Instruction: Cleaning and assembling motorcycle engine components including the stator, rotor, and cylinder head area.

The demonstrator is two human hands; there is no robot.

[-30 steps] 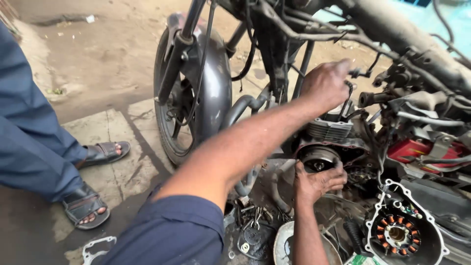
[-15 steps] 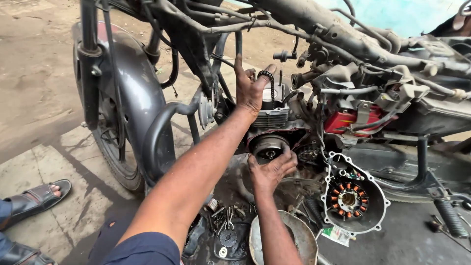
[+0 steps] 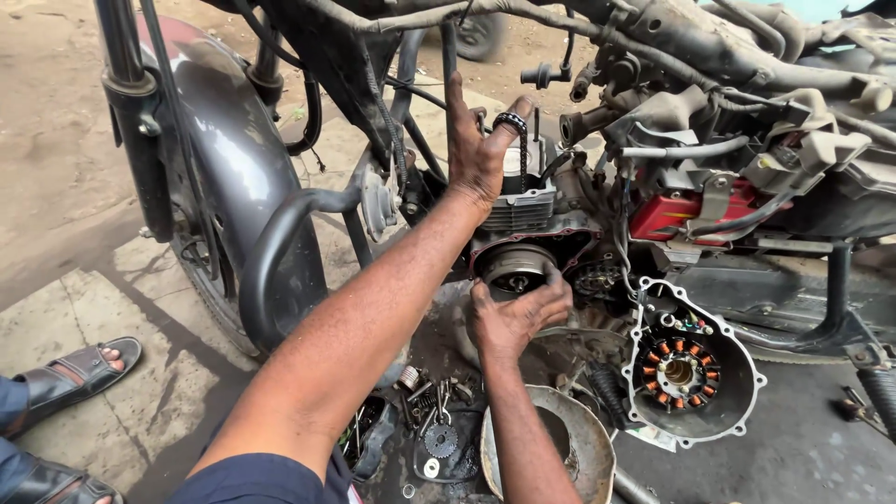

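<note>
While your right hand (image 3: 513, 315) stayed gripping the round rotor (image 3: 514, 266), your left hand (image 3: 478, 149) had risen, fingers spread, the chain (image 3: 516, 131) looped over its thumb.

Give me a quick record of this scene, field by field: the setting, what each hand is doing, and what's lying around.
Setting: partly stripped motorcycle on a concrete floor
Left hand: left hand raised by the engine cylinder, a loop of timing chain over the thumb
Right hand: right hand with fingers on the round flywheel rotor
Hanging part: stator cover with copper coils, to the right
On the floor: metal bowl; tray of small parts
Nearby: another person's sandalled foot
</note>
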